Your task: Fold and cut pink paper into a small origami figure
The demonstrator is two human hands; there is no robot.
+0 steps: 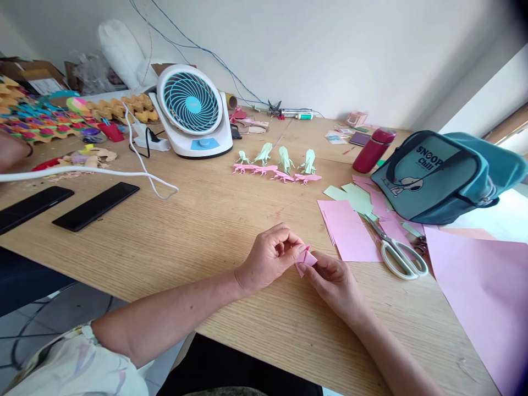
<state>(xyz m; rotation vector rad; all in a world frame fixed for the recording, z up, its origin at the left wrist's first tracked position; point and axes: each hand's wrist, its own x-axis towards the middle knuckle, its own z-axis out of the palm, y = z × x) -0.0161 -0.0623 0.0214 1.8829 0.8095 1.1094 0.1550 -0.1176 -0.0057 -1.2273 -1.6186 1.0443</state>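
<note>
Between my two hands is a small folded piece of pink paper [307,257], held just above the table near its front edge. My left hand [274,256] pinches its upper left part between thumb and fingers. My right hand [336,280] grips the lower right part, thumb on top. Beyond them stand several folded pale green paper figures [285,159], with a row of folded pink paper figures [282,176] in front. To the right of my hands lie a stack of pink paper sheets [355,234] and white-handled scissors [398,257].
A white fan [193,104] stands at the back left, and two black phones [97,206] lie at the left with a white cable. A red bottle [373,151], a teal bag [429,176] and a large pink sheet [482,297] are at the right. Another person's arm [12,151] shows at the left edge.
</note>
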